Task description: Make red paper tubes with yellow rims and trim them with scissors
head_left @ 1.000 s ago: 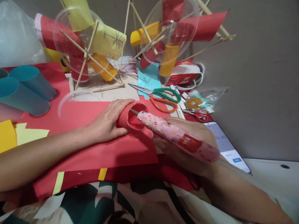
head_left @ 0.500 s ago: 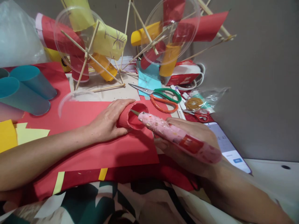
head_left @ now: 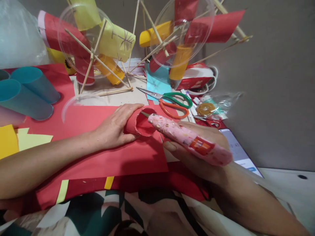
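My left hand (head_left: pixel 115 126) is wrapped over a rolled red paper tube (head_left: pixel 141 123), pressing it down on a flat red sheet (head_left: pixel 118 157). The open end of the tube faces right. My right hand (head_left: pixel 197 154) grips a pink glue gun (head_left: pixel 189 141) spattered with dried glue. Its nozzle tip sits just inside the upper rim of the tube's mouth. A clear plastic lid (head_left: pixel 81 103) lies on the red sheet behind my left wrist.
Two stick-and-paper wheels (head_left: pixel 93 49) (head_left: pixel 182 36) stand at the back. Teal paper tubes (head_left: pixel 27 93) lie at the left. Green and orange scissors (head_left: pixel 172 103) lie beyond the tube. A bag of rubber bands (head_left: pixel 209 106) and a phone (head_left: pixel 240 154) are at the right.
The glue gun's nozzle has crept slightly up and right along the tube's rim. My left hand keeps its hold on the tube.
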`<move>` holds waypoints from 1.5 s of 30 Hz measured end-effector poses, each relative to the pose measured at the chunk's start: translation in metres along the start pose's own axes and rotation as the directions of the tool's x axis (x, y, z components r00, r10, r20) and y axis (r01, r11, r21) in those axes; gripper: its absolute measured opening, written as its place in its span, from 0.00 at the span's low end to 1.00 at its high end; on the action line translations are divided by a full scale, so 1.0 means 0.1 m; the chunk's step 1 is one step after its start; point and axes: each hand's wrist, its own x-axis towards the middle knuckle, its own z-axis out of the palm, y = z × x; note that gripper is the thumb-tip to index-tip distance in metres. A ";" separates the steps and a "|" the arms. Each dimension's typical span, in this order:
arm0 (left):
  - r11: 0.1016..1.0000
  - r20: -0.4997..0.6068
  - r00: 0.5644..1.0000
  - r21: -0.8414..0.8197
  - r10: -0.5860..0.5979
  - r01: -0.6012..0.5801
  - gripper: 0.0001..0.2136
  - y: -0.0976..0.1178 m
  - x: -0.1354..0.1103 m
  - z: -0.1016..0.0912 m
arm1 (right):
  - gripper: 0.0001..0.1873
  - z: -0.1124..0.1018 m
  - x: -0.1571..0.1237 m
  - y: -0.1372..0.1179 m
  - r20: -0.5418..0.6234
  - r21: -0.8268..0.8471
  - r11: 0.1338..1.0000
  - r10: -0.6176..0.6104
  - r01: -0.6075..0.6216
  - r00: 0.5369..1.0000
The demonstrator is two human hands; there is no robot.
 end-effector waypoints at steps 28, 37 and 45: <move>1.000 0.008 1.000 0.012 0.000 0.000 0.36 -0.05 -0.03 0.02 | 0.18 0.01 -0.03 -0.06 0.022 0.110 0.986 -0.129 0.126 0.991; 1.000 -0.008 1.000 0.014 -0.005 0.005 0.36 -0.06 -0.04 0.04 | 0.20 0.01 0.00 -0.12 -0.028 0.112 0.980 -0.164 0.166 0.986; 1.000 -0.022 1.000 -0.013 -0.010 0.010 0.34 -0.06 -0.04 0.04 | 0.21 0.05 -0.08 -0.04 -0.012 0.151 0.978 -0.142 0.142 0.990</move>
